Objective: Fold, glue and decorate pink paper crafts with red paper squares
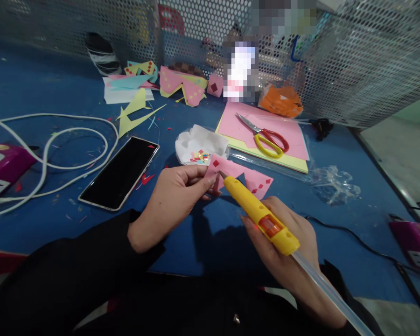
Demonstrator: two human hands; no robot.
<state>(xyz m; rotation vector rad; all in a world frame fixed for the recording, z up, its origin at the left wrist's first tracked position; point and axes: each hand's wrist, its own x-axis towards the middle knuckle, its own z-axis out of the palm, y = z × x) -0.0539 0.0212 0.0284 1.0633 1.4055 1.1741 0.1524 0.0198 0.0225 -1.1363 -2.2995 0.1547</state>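
My left hand (177, 198) pinches the left end of a pink paper mask (259, 179) that carries red diamond pieces. In my right hand (287, 233) is a yellow glue gun (255, 205), a clear glue stick trailing out of its back. The gun's nozzle points at the mask near my left fingertips; whether it touches the paper I cannot tell. Just behind the mask sits a small dish lined with white paper (205, 140), holding tiny coloured paper bits (200, 157).
A phone (121, 172) and a white cable (68, 130) lie to the left. Scissors (262, 135) rest on pink sheets (231, 121). Another pink mask (182, 86), yellow scraps (131, 116) and an orange packet (282, 100) stand near the mesh. Crumpled plastic (334, 186) is right.
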